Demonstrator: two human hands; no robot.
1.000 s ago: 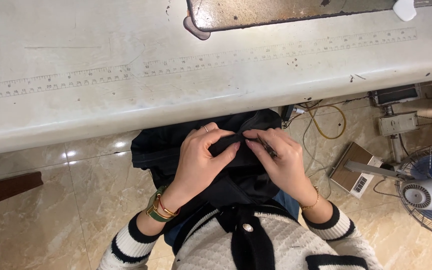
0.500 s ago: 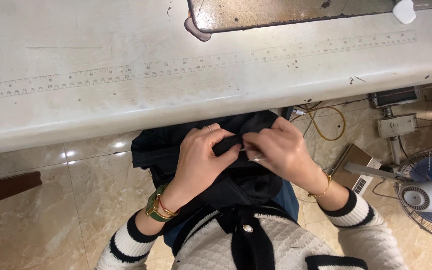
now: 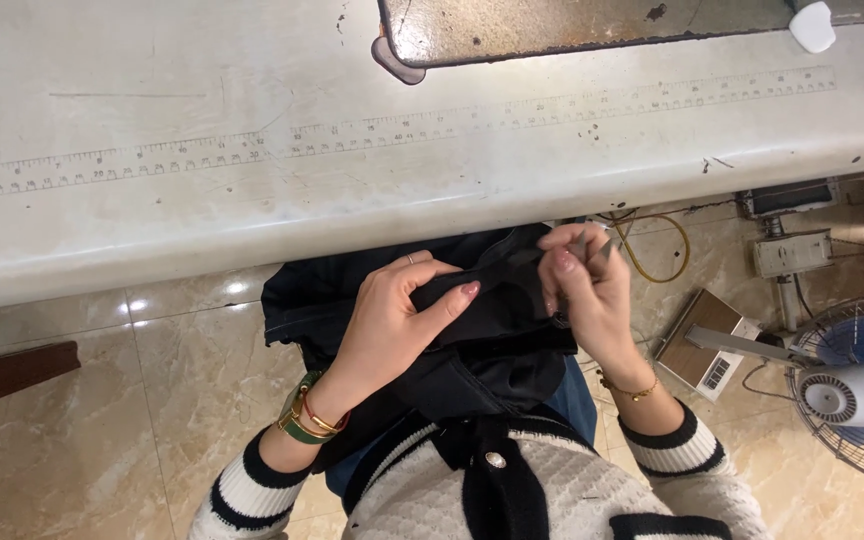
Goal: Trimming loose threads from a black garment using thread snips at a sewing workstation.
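Below the front edge of the white worktable [image 3: 252,200], in our lap, we list one piece of black fabric [image 3: 472,340], bunched and folded, with a stitched hem showing at its left side.

Left hand [image 3: 392,315]: closed on a fold of the black fabric, thumb on top and fingers curled under, the pinched fold pointing toward the right hand. A green watch and thin bangles [image 3: 302,415] sit at this wrist.

Right hand [image 3: 582,290]: fingers drawn together at the upper right edge of the same fabric, touching it; a thin dark object shows between the fingertips, too small for us to tell what it is. A fine gold bracelet [image 3: 627,388] sits at this wrist.

Both hands lie just beside each other, over the fabric.

Also recorded: a printed ruler strip [image 3: 402,125] along the tabletop; a dark recessed metal plate [image 3: 592,25] at the table's far edge; a floor fan [image 3: 852,390] at the right on the marble tile floor [image 3: 102,400]; a small flat box [image 3: 702,350] near the fan; a yellow cable [image 3: 662,255] under the table.
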